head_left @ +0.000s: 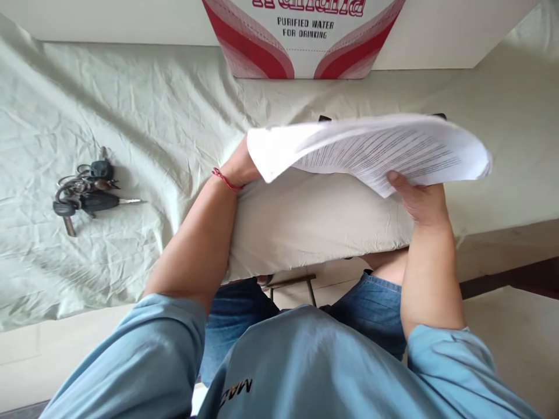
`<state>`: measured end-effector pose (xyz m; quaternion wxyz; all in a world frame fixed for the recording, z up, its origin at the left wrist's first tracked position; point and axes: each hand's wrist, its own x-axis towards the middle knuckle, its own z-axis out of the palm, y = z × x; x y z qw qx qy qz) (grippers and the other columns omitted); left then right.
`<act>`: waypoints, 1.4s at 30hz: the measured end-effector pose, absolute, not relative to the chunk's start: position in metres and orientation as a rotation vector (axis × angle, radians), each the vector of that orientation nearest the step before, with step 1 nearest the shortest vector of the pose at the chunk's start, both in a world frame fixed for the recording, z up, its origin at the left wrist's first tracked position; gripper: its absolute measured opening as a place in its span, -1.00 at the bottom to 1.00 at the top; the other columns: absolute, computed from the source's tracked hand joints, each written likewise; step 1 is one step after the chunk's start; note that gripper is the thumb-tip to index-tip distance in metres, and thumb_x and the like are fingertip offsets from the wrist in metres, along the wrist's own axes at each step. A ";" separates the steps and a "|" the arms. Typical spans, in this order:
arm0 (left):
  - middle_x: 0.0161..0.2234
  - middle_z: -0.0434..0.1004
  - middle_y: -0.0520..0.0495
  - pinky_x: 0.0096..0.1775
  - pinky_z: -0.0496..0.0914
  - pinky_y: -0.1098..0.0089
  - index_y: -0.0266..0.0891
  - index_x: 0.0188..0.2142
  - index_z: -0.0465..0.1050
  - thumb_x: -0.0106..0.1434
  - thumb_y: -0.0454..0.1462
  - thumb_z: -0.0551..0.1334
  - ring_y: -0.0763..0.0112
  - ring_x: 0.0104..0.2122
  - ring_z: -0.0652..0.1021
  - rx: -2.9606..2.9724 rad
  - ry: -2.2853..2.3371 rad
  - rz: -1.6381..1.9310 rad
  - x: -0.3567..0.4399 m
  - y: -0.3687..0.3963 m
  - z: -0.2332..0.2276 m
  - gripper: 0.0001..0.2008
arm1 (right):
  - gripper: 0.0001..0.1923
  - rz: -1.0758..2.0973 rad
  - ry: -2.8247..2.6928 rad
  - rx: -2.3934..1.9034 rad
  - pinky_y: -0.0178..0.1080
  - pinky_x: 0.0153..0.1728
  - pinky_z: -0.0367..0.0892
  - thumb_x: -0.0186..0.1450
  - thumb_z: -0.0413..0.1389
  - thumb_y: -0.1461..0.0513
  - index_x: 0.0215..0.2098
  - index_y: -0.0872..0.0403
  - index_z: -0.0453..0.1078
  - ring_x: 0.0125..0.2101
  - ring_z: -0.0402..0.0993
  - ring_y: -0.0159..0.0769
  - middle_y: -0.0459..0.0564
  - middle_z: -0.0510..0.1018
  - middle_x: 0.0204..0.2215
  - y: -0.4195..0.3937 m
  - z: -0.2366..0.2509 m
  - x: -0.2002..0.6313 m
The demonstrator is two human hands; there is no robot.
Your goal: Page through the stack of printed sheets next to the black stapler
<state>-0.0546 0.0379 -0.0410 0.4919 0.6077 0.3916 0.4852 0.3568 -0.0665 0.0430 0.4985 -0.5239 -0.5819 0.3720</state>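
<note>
A sheaf of printed papers (384,154) is held up over the cloth-covered table, bowed and curling at its right end. My right hand (425,201) grips its lower right edge, the thumb on the printed face and the fingers behind. At the other end, my left hand (245,163) holds the left side of the sheaf. Its fingers are hidden behind a blank white corner that folds toward me. A red thread bracelet (226,179) circles my left wrist.
A bunch of keys (89,192) lies on the pale green cloth (131,105) at left. A red and white drinking-water carton (305,52) stands at the back. Small dark objects (324,118) show partly behind the papers. The table's front edge runs just before my lap.
</note>
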 end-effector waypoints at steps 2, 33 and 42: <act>-0.24 0.77 -0.16 0.29 0.63 -0.15 -0.18 -0.23 0.73 0.23 0.17 0.62 -0.15 0.10 0.73 1.481 0.991 1.141 -0.051 0.032 -0.035 -0.51 | -0.63 0.951 -1.403 -1.240 0.22 0.62 0.36 0.27 0.58 -0.08 -0.04 -0.25 0.69 0.41 0.58 0.04 -0.06 0.81 -0.01 -0.071 0.049 0.350; -0.66 0.35 0.09 -0.53 0.14 0.41 -0.18 -0.48 0.61 0.31 -0.40 0.42 0.54 -0.67 0.30 1.447 1.250 0.248 0.012 -0.015 0.074 -0.78 | -0.48 1.056 -1.337 -1.590 -0.19 -0.36 0.47 0.30 0.44 -0.24 -0.41 0.02 0.64 -0.41 0.57 -0.22 -0.06 0.64 -0.48 -0.082 0.025 0.334; -0.62 0.32 0.12 -0.47 0.18 0.42 -0.25 -0.50 0.52 0.37 -0.47 0.36 0.56 -0.61 0.32 1.126 1.615 0.499 0.020 -0.030 0.074 -0.71 | -0.60 1.195 -1.216 -1.738 -0.24 -0.44 0.32 0.12 0.45 -0.09 -0.43 0.08 0.65 -0.47 0.45 -0.29 -0.06 0.61 -0.51 -0.074 0.026 0.322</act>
